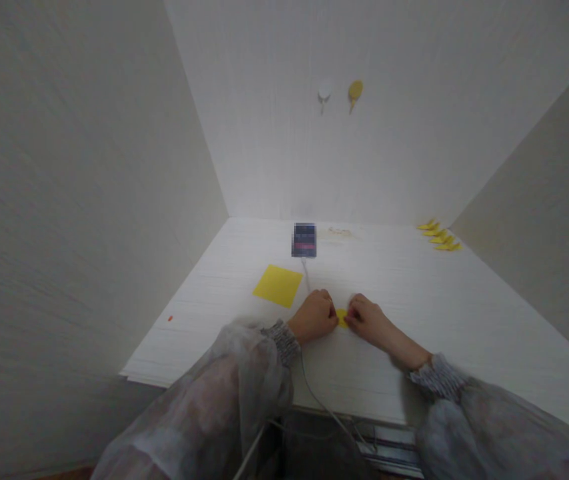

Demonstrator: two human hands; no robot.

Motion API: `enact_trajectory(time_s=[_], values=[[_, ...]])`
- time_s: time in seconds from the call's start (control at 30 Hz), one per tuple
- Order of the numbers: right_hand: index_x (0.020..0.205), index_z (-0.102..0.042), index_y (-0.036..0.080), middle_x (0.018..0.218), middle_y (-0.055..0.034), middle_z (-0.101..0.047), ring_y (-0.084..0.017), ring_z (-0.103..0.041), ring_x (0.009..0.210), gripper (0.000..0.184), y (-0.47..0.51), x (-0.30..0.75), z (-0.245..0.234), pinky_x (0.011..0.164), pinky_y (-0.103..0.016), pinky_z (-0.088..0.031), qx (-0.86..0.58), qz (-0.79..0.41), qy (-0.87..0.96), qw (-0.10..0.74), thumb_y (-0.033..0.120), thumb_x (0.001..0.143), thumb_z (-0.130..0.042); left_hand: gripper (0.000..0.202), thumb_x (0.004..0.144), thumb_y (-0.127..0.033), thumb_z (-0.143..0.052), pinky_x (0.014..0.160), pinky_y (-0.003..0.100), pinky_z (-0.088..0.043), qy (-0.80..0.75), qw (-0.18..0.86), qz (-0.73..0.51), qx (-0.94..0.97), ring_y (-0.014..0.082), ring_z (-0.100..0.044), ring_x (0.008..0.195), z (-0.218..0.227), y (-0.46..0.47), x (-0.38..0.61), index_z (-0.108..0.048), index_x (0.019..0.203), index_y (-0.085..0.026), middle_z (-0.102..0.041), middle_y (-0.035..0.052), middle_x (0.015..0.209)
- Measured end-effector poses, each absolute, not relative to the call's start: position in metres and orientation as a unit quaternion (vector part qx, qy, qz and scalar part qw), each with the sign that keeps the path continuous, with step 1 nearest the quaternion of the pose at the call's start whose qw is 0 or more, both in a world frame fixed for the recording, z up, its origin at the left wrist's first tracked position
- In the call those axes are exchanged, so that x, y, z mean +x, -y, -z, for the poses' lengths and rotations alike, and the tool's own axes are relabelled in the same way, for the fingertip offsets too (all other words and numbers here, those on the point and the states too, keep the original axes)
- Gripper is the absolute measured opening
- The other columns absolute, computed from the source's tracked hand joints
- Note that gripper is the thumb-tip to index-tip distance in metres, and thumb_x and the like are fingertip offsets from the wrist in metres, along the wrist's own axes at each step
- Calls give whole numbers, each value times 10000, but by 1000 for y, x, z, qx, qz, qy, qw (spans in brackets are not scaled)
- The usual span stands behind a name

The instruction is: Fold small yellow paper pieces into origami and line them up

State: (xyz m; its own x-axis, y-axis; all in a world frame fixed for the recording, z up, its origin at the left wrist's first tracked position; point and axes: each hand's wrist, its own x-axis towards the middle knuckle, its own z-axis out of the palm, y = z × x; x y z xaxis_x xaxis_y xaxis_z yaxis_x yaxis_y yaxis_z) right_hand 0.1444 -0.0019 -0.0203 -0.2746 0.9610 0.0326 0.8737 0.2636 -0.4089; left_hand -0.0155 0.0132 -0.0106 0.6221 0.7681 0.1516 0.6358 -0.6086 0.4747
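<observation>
A small folded piece of yellow paper (342, 318) lies on the white table (414, 300) between my two hands. My left hand (313, 316) is curled, its fingers pinching the paper's left side. Pressed against the right side of the paper is my right hand (369, 319), fingers closed on it too. Most of the paper is hidden under my fingers. Both arms wear sheer grey sleeves with gathered cuffs.
A flat yellow paper square (278, 285) lies left of my hands. A dark phone-like device (304, 240) stands at the back with a cable (309, 387) running to the front edge. Several folded yellow pieces (439, 236) sit at the back right. Two hooks (339, 93) hang on the wall.
</observation>
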Motion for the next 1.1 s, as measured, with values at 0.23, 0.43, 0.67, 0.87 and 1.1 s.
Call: enact_trajectory(time_s=[0.23, 0.43, 0.67, 0.87, 1.1], values=[[615, -487, 152, 745, -46, -497, -141, -478, 671, 72, 2, 142, 18, 595, -240, -350, -601, -139, 779, 107, 155, 682, -514, 131, 678, -179, -493, 761, 259, -381, -402, 167, -160, 886, 151, -472, 782, 7, -10, -15, -600, 656, -106, -549, 77, 772], [605, -483, 161, 753, -65, -506, -165, -495, 686, 86, 2, 140, 19, 592, -261, -347, -618, -127, 770, 102, 162, 679, -527, 132, 688, -179, -479, 758, 269, -381, -398, 143, -150, 894, 159, -465, 783, 3, -9, -14, -587, 663, -107, -545, 80, 772], [665, -457, 174, 759, -37, -470, -146, -459, 669, 92, 2, 143, 25, 550, -242, -315, -631, -134, 752, 139, 151, 641, -544, 83, 667, -191, -522, 760, 271, -380, -411, 199, -164, 875, 154, -465, 793, 9, -13, -16, -551, 729, -145, -529, 45, 792], [645, -415, 182, 671, 12, -430, -106, -397, 573, 141, 1, 146, 26, 509, -216, -296, -615, -181, 747, 177, 99, 597, -518, 157, 647, -169, -539, 725, 258, -379, -403, 234, -183, 865, 140, -453, 786, 6, -12, -18, -513, 801, -175, -502, 16, 802], [594, -395, 181, 596, 43, -396, -94, -386, 551, 182, -1, 153, 32, 496, -197, -317, -576, -233, 754, 215, 19, 534, -452, 117, 666, -174, -536, 727, 246, -376, -410, 230, -173, 865, 136, -457, 790, 9, -11, -20, -589, 771, -174, -492, 23, 801]])
